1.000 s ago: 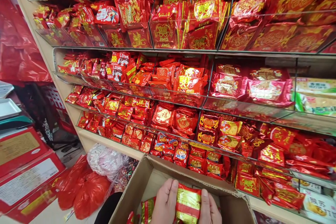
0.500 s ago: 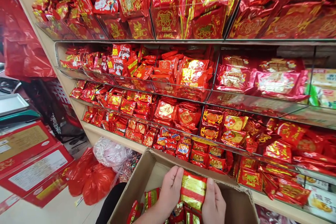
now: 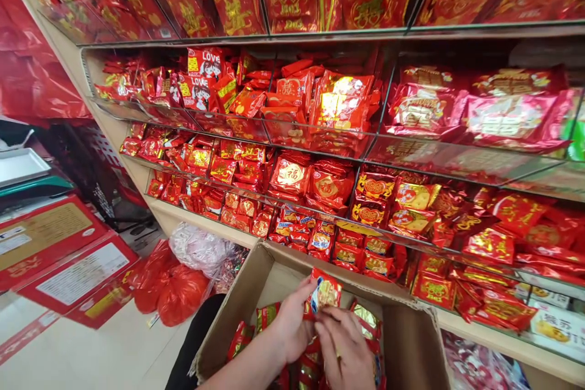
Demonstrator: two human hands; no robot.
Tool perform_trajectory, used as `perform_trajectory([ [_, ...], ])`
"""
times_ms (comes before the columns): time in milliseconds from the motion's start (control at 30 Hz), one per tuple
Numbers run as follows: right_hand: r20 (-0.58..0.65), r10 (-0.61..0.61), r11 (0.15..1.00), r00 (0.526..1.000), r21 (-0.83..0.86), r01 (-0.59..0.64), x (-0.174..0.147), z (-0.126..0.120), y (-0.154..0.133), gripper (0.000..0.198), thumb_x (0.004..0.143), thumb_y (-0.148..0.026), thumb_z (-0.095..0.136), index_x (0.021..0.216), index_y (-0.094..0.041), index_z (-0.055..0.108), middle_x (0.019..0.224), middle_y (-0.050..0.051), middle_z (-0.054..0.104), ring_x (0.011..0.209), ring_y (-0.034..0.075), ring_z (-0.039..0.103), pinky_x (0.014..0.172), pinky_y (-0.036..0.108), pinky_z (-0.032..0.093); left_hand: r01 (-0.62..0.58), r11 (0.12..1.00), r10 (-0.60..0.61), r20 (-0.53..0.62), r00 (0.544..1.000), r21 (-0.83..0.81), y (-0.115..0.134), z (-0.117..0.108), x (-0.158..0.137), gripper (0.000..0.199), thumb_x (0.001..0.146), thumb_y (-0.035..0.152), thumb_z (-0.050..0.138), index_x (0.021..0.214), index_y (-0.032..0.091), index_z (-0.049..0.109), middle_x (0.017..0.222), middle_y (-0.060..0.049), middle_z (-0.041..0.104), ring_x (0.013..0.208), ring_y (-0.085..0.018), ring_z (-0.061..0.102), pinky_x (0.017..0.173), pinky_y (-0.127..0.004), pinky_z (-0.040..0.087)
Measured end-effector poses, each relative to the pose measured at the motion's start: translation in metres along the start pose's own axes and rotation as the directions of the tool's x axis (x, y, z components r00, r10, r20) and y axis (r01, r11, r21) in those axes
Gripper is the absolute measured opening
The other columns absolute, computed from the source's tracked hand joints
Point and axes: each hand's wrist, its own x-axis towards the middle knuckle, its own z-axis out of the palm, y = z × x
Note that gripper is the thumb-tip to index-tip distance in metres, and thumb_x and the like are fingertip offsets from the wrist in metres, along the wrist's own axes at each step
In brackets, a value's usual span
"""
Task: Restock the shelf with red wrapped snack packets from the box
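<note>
Over an open cardboard box [image 3: 414,308], my left hand [image 3: 292,320] is closed on a small red snack packet [image 3: 326,294] with gold and blue print. The packet stands tilted up between thumb and fingers. My right hand [image 3: 347,347] is closed too, its fingers curled at the packet's lower edge; its fingertips are partly hidden. Below both hands lie several red and gold packets in the box, among them a gold-faced packet [image 3: 365,320] to the right of the held one and a red packet [image 3: 240,340] at the left.
Shelves with clear front guards [image 3: 315,134] full of red packets rise behind the box. Red plastic bags [image 3: 183,292] and a clear bag [image 3: 201,250] lie on the floor at the left. Red cartons [image 3: 82,274] stand farther left. A dark-clothed leg [image 3: 196,341] is beside the box.
The gold and red striped packet held between both hands is no longer in them. A red, gold and blue packet is now held, and my right hand has moved left and lower.
</note>
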Motion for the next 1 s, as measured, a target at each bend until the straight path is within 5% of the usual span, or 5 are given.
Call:
perform_trajectory([
  [133,-0.085,0.570,0.808,0.817,0.236,-0.540,0.008,-0.022,0.003,0.029,0.077,-0.040,0.050,0.094,-0.018,0.061,0.098,0.008,0.059,0.090,0.020,0.055,0.077,0.031,0.045,0.065,0.998,-0.062,0.189,0.980,-0.009,0.008,0.001,-0.002,0.036,0.076,0.041,0.050,0.099,0.013,0.055,0.080,-0.006,0.066,0.071,-0.017,0.061,0.066,-0.026,0.043],
  [267,0.256,0.773,0.383,0.581,0.541,-0.749,0.020,-0.029,0.007,0.052,0.069,-0.049,0.057,0.112,-0.020,0.050,0.107,0.006,0.058,0.093,0.020,0.055,0.074,0.028,0.047,0.023,0.997,-0.038,0.232,0.972,0.067,0.003,0.005,-0.005,0.037,0.075,0.041,0.052,0.100,0.014,0.056,0.085,-0.007,0.065,0.080,-0.019,0.060,0.071,-0.028,0.043],
  [567,0.604,0.579,0.046,0.548,0.647,-0.761,-0.005,-0.029,0.024,0.043,0.059,-0.032,0.073,0.098,-0.022,0.060,0.095,0.005,0.063,0.090,0.020,0.057,0.080,0.031,0.044,-0.340,0.670,0.099,0.375,0.922,0.660,0.005,-0.008,-0.013,0.030,0.065,0.033,0.065,0.088,0.014,0.061,0.080,0.000,0.061,0.074,-0.013,0.054,0.071,-0.023,0.039],
  [867,0.447,0.727,0.144,0.521,0.643,-0.752,0.020,-0.043,0.009,0.035,0.061,-0.033,0.071,0.091,-0.017,0.060,0.087,0.003,0.063,0.068,0.012,0.056,0.062,0.022,0.046,-0.232,0.908,0.164,0.214,0.963,0.348,0.005,-0.004,-0.006,0.044,0.061,0.030,0.070,0.099,0.019,0.052,0.091,-0.004,0.062,0.078,-0.014,0.059,0.069,-0.028,0.046],
  [1000,0.457,0.736,0.036,0.499,0.710,-0.703,0.023,-0.039,0.000,0.045,0.059,-0.032,0.072,0.098,-0.019,0.055,0.089,0.004,0.062,0.075,0.017,0.059,0.068,0.028,0.048,-0.247,0.930,0.192,0.212,0.958,0.274,0.006,0.002,-0.006,0.033,0.063,0.029,0.070,0.089,0.014,0.056,0.087,-0.005,0.064,0.077,-0.014,0.060,0.073,-0.031,0.048],
])
